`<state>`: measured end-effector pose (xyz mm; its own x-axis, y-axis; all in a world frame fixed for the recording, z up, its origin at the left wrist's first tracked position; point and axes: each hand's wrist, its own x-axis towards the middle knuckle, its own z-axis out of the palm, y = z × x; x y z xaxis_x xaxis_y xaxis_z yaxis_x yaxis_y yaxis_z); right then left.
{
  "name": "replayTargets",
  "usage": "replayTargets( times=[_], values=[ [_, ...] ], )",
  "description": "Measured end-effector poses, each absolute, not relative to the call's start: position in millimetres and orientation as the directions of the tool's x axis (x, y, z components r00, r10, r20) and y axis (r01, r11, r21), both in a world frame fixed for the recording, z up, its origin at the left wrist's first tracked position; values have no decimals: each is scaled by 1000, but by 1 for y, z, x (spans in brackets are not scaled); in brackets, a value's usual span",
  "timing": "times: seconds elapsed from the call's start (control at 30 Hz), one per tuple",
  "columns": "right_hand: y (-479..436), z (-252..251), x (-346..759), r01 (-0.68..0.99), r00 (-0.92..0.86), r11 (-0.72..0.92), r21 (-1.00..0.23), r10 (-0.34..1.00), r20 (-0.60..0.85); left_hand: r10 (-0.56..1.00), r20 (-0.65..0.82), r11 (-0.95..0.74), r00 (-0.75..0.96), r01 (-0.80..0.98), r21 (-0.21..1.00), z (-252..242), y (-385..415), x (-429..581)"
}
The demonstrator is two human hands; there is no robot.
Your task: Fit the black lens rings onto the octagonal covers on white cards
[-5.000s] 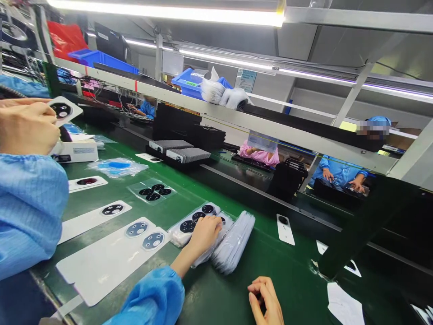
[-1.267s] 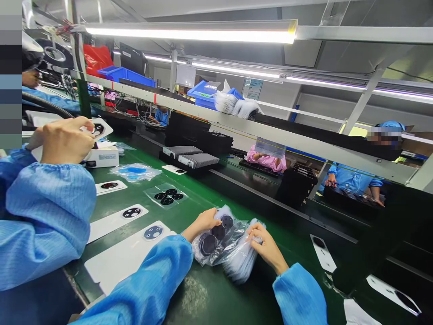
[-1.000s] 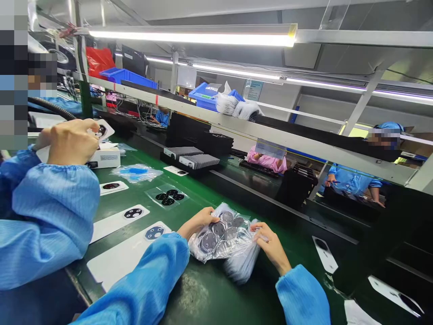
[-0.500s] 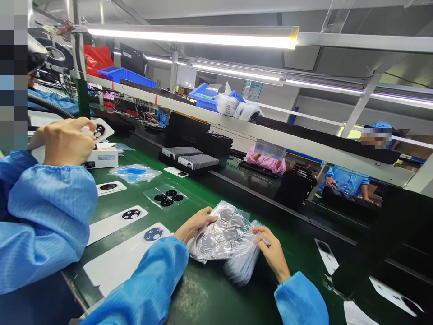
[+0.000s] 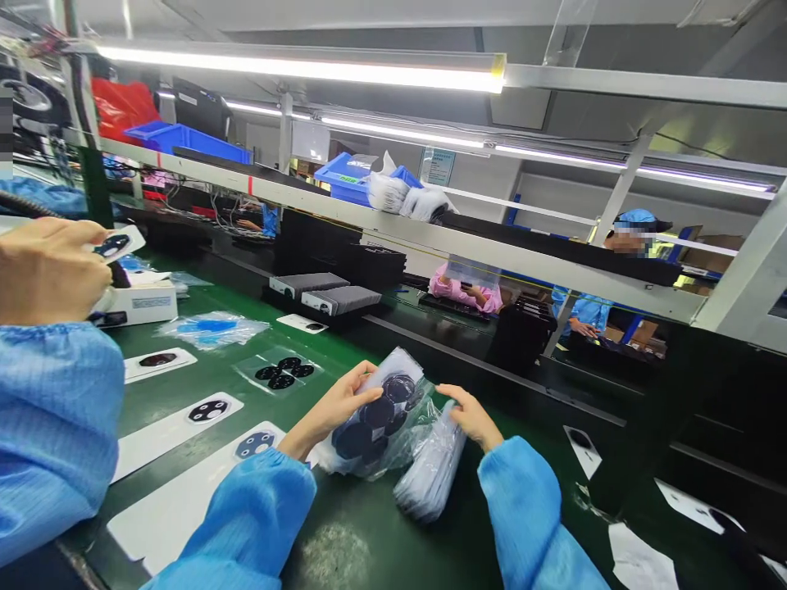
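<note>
My left hand grips a clear plastic bag from its left side, thumb on top. Round black lens-cover-like discs show through the film, with a pale sheet behind them. My right hand curls its fingers at the upper end of a bundle of clear plastic sleeves, close to the bag's right edge. The bundle slants down onto the green bench. Left of my left arm lie white cards bearing round, lens-like patterns.
A co-worker's hand at the left holds a small white card. Beyond my hands lie a clear sheet with black discs and a bag with blue contents. Grey boxes stand farther back. More white cards lie right.
The bag has tilted, and its discs now look dark instead of shiny. My right hand has shifted from the bag's edge to the bundle's upper end. The view has swung right.
</note>
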<state>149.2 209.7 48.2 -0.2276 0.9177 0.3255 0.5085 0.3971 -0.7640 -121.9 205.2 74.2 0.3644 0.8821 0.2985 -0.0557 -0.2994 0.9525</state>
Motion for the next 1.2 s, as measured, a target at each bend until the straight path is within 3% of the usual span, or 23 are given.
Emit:
replayTargets(
  times=[0.17, 0.37, 0.7, 0.93, 1.03, 1.2],
  values=[
    [227, 46, 124, 554, -357, 445, -704, 891, 282, 879, 317, -339, 355, -1, 941, 91, 198, -122],
    [234, 34, 116, 625, -390, 429, -652, 895, 216, 904, 332, -351, 269, 24, 936, 100, 197, -129],
    [220, 26, 127, 770, -344, 394, -501, 919, 192, 932, 339, -356, -130, -136, 925, 127, 198, -163],
    [205, 43, 119, 648, -424, 507, -568, 860, 283, 863, 350, -427, -365, -153, 891, 155, 197, -198],
    [184, 54, 109, 535, -501, 592, -604, 797, 337, 874, 352, -411, -336, -122, 903, 164, 197, -208],
    [127, 61, 101, 451, -621, 678, -581, 706, 342, 951, 284, -290, -124, -39, 956, 165, 203, -201]
  ],
)
